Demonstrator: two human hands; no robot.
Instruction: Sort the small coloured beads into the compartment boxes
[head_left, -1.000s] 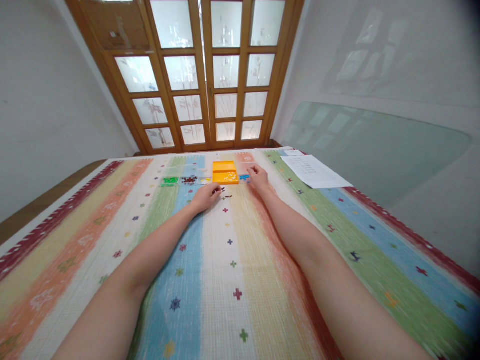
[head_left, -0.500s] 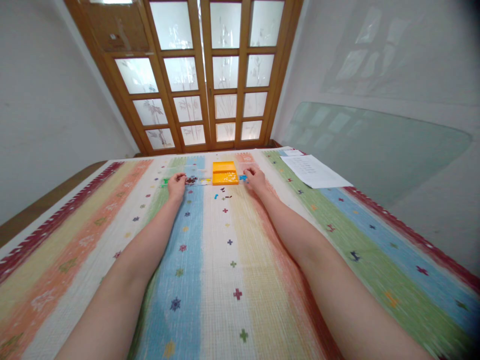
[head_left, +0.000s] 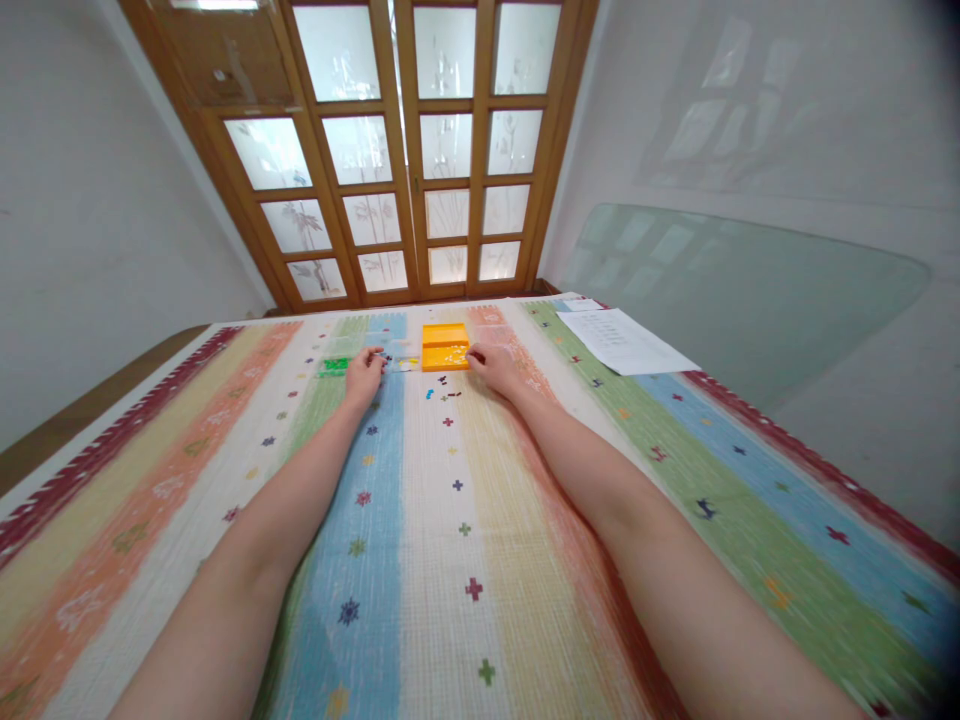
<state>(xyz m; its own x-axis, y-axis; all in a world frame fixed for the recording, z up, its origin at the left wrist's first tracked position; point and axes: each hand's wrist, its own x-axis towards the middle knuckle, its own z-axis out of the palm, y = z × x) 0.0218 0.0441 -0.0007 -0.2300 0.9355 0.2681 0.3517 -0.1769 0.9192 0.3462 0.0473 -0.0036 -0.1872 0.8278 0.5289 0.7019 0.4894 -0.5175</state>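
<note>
A yellow-orange box with white bits in its front part lies open at the far middle of the table. At its right edge is my right hand, thumb and fingertips pinched together; anything between them is too small to make out. To the left of the box, my left hand has its fingers closed over small dark pieces, which it partly hides. Green pieces lie left of that hand, and yellow pieces lie between it and the box. Small blue pieces and dark bits rest in front of the box.
A striped, patterned cloth covers the table. Printed white paper lies at the far right. Beyond the table stand wooden doors with glass panes, and a pale glass-like panel is by the right wall.
My right hand has moved left, from the blue pieces to the box's right edge. My left hand has shifted slightly right, over the dark pieces, exposing more of the green ones.
</note>
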